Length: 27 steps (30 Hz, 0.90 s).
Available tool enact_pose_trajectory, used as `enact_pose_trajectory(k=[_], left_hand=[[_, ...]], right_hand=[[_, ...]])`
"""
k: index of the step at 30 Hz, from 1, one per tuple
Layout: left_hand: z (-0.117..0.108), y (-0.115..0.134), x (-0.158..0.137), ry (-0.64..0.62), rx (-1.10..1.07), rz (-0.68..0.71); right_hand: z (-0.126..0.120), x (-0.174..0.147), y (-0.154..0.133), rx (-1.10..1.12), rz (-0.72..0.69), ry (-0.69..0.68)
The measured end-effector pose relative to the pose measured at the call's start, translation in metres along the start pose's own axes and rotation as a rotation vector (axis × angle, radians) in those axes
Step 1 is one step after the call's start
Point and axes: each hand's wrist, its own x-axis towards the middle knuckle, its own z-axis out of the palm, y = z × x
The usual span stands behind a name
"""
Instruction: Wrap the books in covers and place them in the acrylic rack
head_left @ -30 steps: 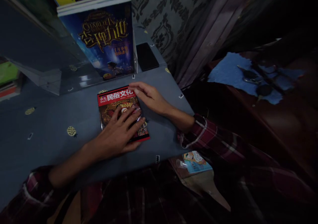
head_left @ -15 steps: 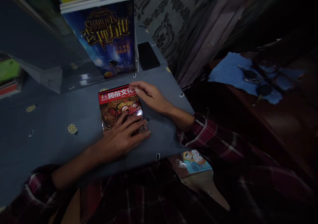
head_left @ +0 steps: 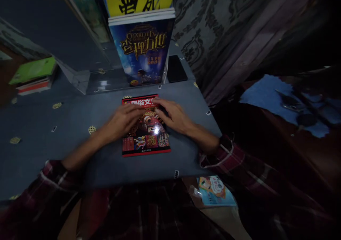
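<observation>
A small red and black book with a dragon-like mask on its glossy cover lies flat on the blue-grey patterned tablecloth. Over the left half of its cover is my left hand, fingers stretched out and slightly blurred; whether it touches the cover I cannot tell. At the upper right edge of the book rests my right hand, fingers extended across the title corner and thumb apart from them. Part of the title is hidden under the hands.
Behind the book, upright books with a blue front cover stand in a clear holder. A black phone-like slab lies beside them. Stacked books sit at the left. To the right, blue cloth carries dark items. A blue packet lies below the table edge.
My left hand has moved up the book from its lower part, uncovering the bottom of the cover. My right hand stays by the upper right corner. The view has shifted left.
</observation>
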Motion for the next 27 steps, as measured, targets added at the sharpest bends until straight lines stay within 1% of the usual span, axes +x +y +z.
enact_pose_trajectory(k=[1,3,6,8,10,13,15,18,22,27], left_hand=[[-0.002,-0.014,-0.001,0.033,0.036,-0.062],[-0.003,-0.037,-0.003,0.070,0.051,-0.142],[-0.002,-0.053,-0.007,0.075,0.004,-0.172],[0.000,-0.056,-0.009,0.075,-0.011,-0.161],[0.001,-0.055,-0.009,0.076,0.001,-0.155],[0.003,-0.054,-0.009,0.068,0.027,-0.158],[0.004,-0.054,-0.010,0.064,0.037,-0.160],[0.006,-0.055,-0.010,0.063,0.043,-0.159],[0.008,-0.057,-0.010,0.084,0.047,-0.139],[0.008,-0.058,-0.011,0.073,0.056,-0.131]], right_hand=[[0.002,0.000,-0.002,-0.051,-0.028,-0.005],[0.006,0.003,-0.009,-0.139,-0.097,-0.030],[0.015,0.011,-0.029,-0.171,-0.244,-0.147],[0.024,0.018,-0.043,-0.146,-0.324,-0.255],[0.033,0.022,-0.053,-0.125,-0.376,-0.353],[0.043,0.023,-0.060,-0.122,-0.423,-0.446],[0.045,0.019,-0.063,-0.123,-0.424,-0.465],[0.042,0.008,-0.068,-0.109,-0.422,-0.504],[0.035,-0.008,-0.079,-0.066,-0.479,-0.584],[0.032,-0.026,-0.087,-0.050,-0.515,-0.619]])
